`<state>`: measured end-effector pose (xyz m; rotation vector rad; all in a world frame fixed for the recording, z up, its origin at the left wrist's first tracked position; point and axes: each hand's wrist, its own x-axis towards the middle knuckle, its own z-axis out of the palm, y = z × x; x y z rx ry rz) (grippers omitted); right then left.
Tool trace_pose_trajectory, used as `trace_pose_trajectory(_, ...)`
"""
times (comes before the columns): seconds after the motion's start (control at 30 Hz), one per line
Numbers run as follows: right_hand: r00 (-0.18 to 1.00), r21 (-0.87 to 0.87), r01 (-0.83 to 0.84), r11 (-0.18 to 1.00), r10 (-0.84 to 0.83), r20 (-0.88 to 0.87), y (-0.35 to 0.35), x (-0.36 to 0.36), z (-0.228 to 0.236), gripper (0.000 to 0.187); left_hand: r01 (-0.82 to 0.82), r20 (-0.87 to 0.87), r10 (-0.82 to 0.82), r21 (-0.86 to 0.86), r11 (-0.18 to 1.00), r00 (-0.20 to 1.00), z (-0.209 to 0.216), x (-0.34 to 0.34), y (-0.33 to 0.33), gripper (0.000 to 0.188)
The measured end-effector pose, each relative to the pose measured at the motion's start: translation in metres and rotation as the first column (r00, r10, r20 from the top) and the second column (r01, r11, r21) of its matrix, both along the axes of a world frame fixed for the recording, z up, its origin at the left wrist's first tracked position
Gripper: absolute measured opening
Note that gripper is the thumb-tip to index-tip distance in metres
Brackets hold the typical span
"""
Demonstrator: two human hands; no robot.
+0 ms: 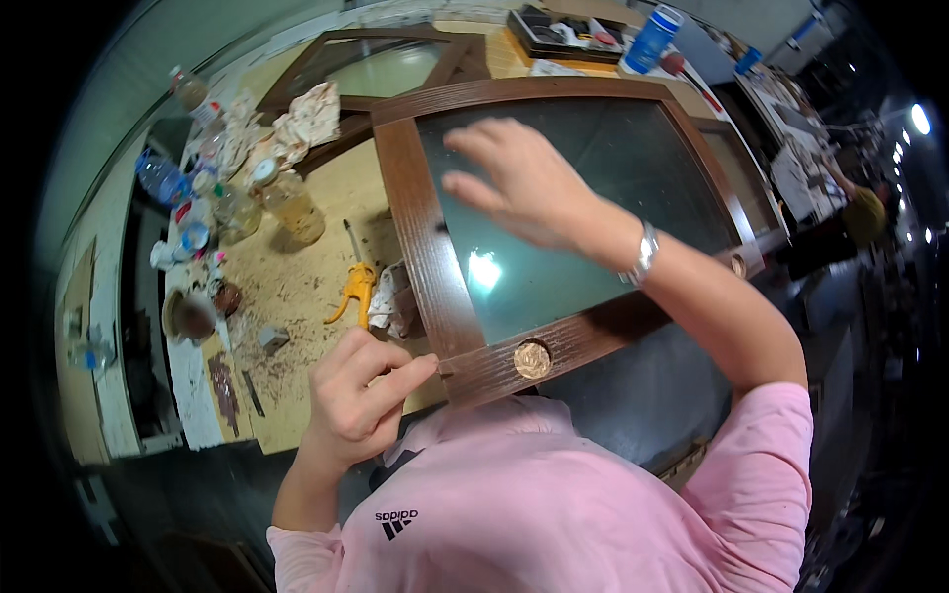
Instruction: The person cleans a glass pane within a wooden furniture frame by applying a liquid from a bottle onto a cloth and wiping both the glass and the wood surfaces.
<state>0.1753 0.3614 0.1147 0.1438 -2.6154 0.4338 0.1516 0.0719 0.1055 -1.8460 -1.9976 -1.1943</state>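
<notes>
A brown wood-framed glass panel (407, 198) lies before me, overhanging the bench's near edge. Along its near rail is a round recess (533, 360) of bare wood. My left hand (361, 393) is closed, the fingers curled and the index finger pointing at the panel's near left corner, close to a small dark mark. Whatever those fingers may hold is hidden. Over the glass, my right hand (524, 183) hovers with its fingers apart and nothing in it. A yellow tool with a trigger-like lever and thin dark shaft (358, 287) lies just beyond my left hand.
Bottles, including a murky jar (295, 210), crowd the bench's left side beside crumpled cloth (308, 119). A brown cup (190, 314) and grey block (272, 339) sit nearer. Behind are another framed panel (386, 64), a tool tray (568, 40) and blue bottle (652, 42). A person (862, 217) is far right.
</notes>
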Motion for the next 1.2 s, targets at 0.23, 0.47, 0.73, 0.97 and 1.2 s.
trace_pose_trajectory(0.23,0.989,0.068,0.096,0.993,-0.103,0.109,-0.023,0.073,-0.009,0.053,0.103,-0.009,-0.103,-0.015,0.995,0.995,-0.001,0.005,-0.002,0.038)
trace_pose_trajectory(0.47,0.992,0.129,0.107,0.986,-0.114,0.047,-0.028,0.071,-0.012,0.053,-0.038,0.002,0.037,0.038,0.999,0.999,-0.001,0.019,-0.001,0.032)
trace_pose_trajectory(0.73,0.994,0.141,0.108,0.984,-0.106,-0.02,-0.026,0.071,-0.016,0.051,-0.145,0.056,0.143,0.031,0.989,0.988,-0.001,0.035,-0.001,0.031)
trace_pose_trajectory(0.97,0.988,0.118,0.129,0.985,-0.138,0.071,-0.027,0.071,-0.015,0.051,-0.46,0.311,0.448,-0.036,0.887,0.838,-0.056,0.027,-0.035,0.021)
trace_pose_trajectory(1.2,0.986,0.123,0.106,0.987,-0.12,0.118,-0.033,0.072,-0.006,0.051,-0.77,0.044,0.836,-0.367,0.523,0.547,-0.188,-0.07,-0.117,0.021)
